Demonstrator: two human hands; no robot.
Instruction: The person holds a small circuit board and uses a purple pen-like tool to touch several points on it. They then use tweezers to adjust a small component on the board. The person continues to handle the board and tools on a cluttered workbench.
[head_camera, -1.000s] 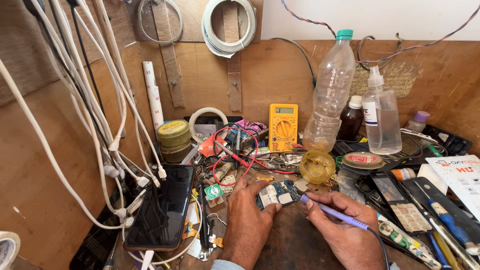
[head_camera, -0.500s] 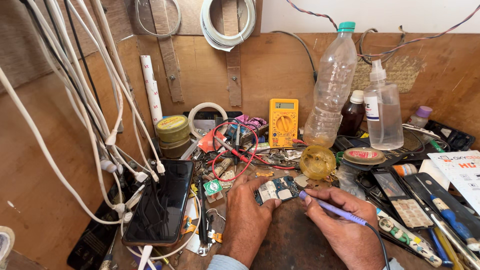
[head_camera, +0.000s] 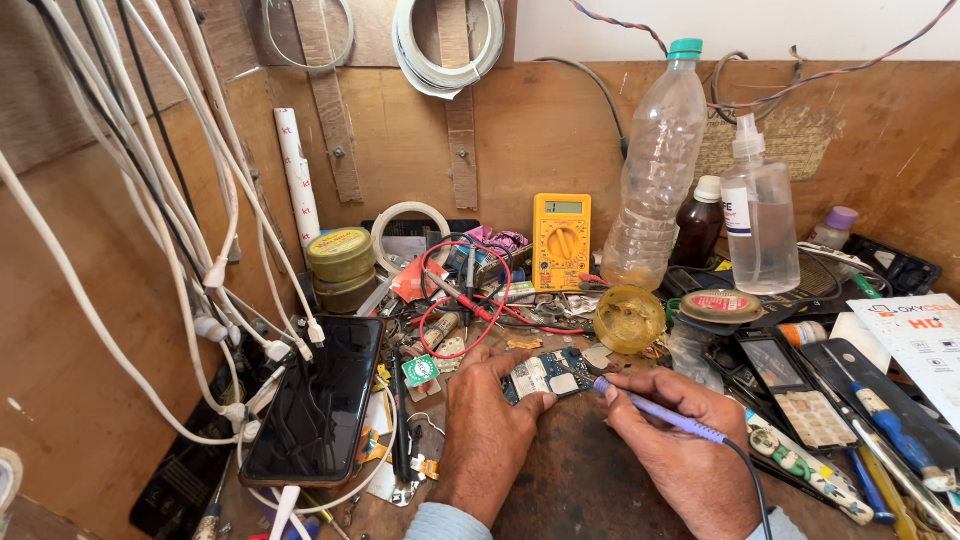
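Left hand (head_camera: 490, 430) closed on board (head_camera: 548, 374), right hand (head_camera: 680, 450) gripping iron (head_camera: 655, 411), tip at board's edge. Risk: slipping, bridging pads or scorching fingers (head_camera: 530, 402) just beside.

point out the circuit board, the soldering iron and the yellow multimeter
circuit board (head_camera: 548, 375), head view, middle of the blue board.
soldering iron (head_camera: 665, 417), head view, purple handle.
yellow multimeter (head_camera: 561, 241), head view, dial on its front.

Circuit board (head_camera: 547, 375) lies between phone (head_camera: 318, 400) and screwdrivers (head_camera: 885, 425)
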